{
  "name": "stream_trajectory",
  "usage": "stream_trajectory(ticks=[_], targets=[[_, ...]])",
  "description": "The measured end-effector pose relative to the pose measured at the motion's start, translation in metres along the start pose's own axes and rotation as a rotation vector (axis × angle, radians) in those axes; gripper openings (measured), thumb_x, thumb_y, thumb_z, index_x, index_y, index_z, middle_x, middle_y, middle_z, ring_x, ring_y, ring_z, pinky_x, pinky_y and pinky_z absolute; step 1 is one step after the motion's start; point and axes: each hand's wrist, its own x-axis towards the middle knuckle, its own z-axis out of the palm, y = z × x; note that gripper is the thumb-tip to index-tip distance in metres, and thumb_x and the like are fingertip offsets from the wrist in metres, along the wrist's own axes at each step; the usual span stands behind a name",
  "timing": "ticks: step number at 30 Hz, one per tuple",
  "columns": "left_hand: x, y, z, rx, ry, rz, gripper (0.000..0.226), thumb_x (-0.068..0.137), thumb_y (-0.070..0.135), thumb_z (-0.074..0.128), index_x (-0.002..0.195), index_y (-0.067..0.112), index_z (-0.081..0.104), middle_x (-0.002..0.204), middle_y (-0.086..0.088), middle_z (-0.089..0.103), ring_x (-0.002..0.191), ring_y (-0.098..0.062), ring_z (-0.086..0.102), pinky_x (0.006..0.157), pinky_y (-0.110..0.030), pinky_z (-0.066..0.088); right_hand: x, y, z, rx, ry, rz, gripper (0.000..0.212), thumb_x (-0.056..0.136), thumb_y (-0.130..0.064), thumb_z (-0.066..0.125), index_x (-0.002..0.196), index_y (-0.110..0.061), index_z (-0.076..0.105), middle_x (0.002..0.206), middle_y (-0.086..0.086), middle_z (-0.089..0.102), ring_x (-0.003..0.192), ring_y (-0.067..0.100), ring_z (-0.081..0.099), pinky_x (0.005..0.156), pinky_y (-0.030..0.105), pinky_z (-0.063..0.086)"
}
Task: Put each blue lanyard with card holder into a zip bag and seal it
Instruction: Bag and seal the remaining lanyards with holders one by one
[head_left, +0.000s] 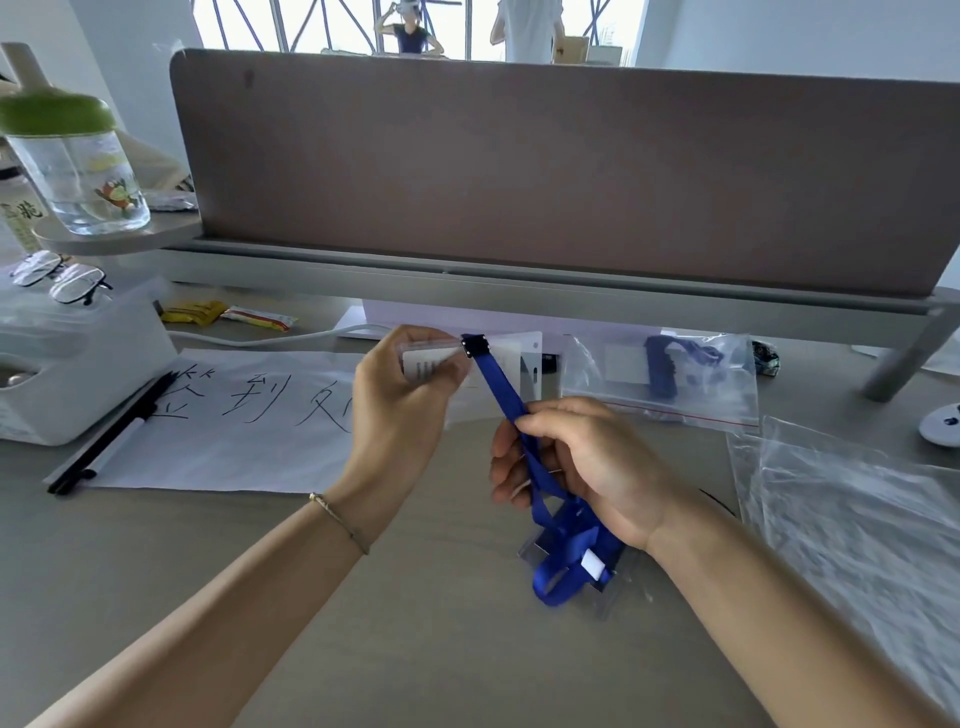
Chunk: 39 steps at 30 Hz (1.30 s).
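Observation:
My left hand (402, 400) holds a clear card holder (434, 358) up above the desk. A blue lanyard (496, 387) runs taut from its black clip down into my right hand (576, 462), which pinches the strap. The rest of the strap hangs below that hand in loops (563, 561) onto another clear card holder (540, 551) lying on the desk. At the back right lies a sealed zip bag (665, 382) with a blue lanyard and card holder inside. A pile of empty zip bags (857, 525) lies at the right.
A sheet of paper with handwriting (234, 421) and a black pen (111, 436) lie at the left, beside a white box (67, 364) with glasses (57, 278) on top. A brown desk divider (545, 171) closes the back. A green-lidded bottle (72, 166) stands on a shelf.

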Motion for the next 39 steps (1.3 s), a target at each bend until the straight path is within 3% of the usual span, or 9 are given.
stream_trajectory(ticks=[5,9,13,17,19,25,30,35,39], targets=[[0.000,0.008,0.000,-0.022,-0.042,0.029,0.011,0.092,0.008,0.063,0.096,0.017,0.067,0.084,0.002,0.070,0.068,-0.006,0.058,0.062,-0.022,0.048,-0.005,-0.007,0.003,-0.147,0.088,-0.099,0.028,0.104,-0.021,0.048,0.098,0.001,0.064,0.062,0.017,0.063,0.052,0.030,0.061,0.049,0.031,0.048],[0.002,0.014,-0.005,-0.088,-0.011,0.055,0.009,0.091,0.008,0.063,0.096,0.014,0.068,0.088,-0.009,0.069,0.073,-0.014,0.059,0.066,-0.032,0.050,-0.006,-0.014,0.016,-0.173,0.115,-0.240,0.029,0.103,-0.016,0.051,0.090,0.008,0.063,0.074,0.024,0.073,0.066,0.037,0.071,0.063,0.037,0.056],[0.008,0.016,-0.012,-0.324,0.072,-0.152,0.003,0.087,0.014,0.065,0.090,0.015,0.065,0.081,-0.015,0.064,0.074,-0.025,0.057,0.067,-0.043,0.048,0.002,-0.011,0.028,-0.207,0.042,-0.239,0.028,0.103,-0.011,0.050,0.089,0.006,0.068,0.075,0.016,0.074,0.070,0.025,0.071,0.069,0.027,0.056],[0.012,0.028,-0.017,-0.560,0.092,-0.339,0.011,0.094,0.006,0.059,0.096,0.015,0.063,0.082,-0.009,0.068,0.075,-0.025,0.060,0.069,-0.037,0.047,0.005,0.002,0.031,-0.304,0.011,-0.201,0.034,0.104,-0.021,0.051,0.074,-0.013,0.066,0.061,0.006,0.064,0.061,0.019,0.060,0.069,0.035,0.049],[0.016,0.031,-0.021,-0.639,0.065,-0.382,0.015,0.093,0.002,0.057,0.102,0.012,0.062,0.082,-0.009,0.069,0.072,-0.024,0.062,0.065,-0.033,0.050,0.005,0.006,0.026,-0.331,-0.039,-0.193,0.037,0.104,-0.023,0.051,0.070,-0.020,0.063,0.055,0.003,0.056,0.058,0.018,0.056,0.066,0.030,0.046],[0.025,0.038,-0.027,-0.676,-0.235,-0.433,0.017,0.095,0.003,0.047,0.093,0.011,0.062,0.082,-0.002,0.062,0.071,-0.016,0.056,0.061,-0.026,0.042,0.006,0.011,-0.003,-0.187,-0.251,-0.157,0.037,0.100,-0.031,0.054,0.067,-0.015,0.056,0.053,0.004,0.042,0.055,0.018,0.048,0.065,0.023,0.042],[0.027,0.041,-0.036,-0.538,-0.612,-0.511,0.017,0.092,0.004,0.049,0.104,0.006,0.060,0.088,-0.004,0.063,0.075,-0.019,0.058,0.066,-0.029,0.039,0.008,0.013,-0.027,-0.012,-0.433,-0.034,0.034,0.096,-0.034,0.058,0.068,-0.014,0.054,0.055,0.006,0.036,0.053,0.021,0.048,0.062,0.032,0.039],[0.021,0.035,-0.034,-0.280,-0.865,-0.465,0.018,0.079,0.010,0.061,0.096,0.013,0.068,0.097,-0.010,0.068,0.083,-0.021,0.063,0.065,-0.027,0.051,0.007,0.010,-0.043,0.006,-0.398,-0.009,0.032,0.083,-0.034,0.073,0.072,-0.007,0.058,0.059,0.021,0.033,0.050,0.022,0.045,0.061,0.035,0.039],[0.014,0.033,-0.029,0.020,-0.890,-0.284,0.015,0.076,0.019,0.070,0.089,0.025,0.074,0.091,-0.008,0.064,0.086,-0.017,0.059,0.078,-0.031,0.045,0.008,0.008,-0.043,-0.006,-0.297,0.031,0.028,0.093,-0.027,0.060,0.068,-0.015,0.066,0.060,0.005,0.052,0.056,0.019,0.045,0.060,0.030,0.043]])
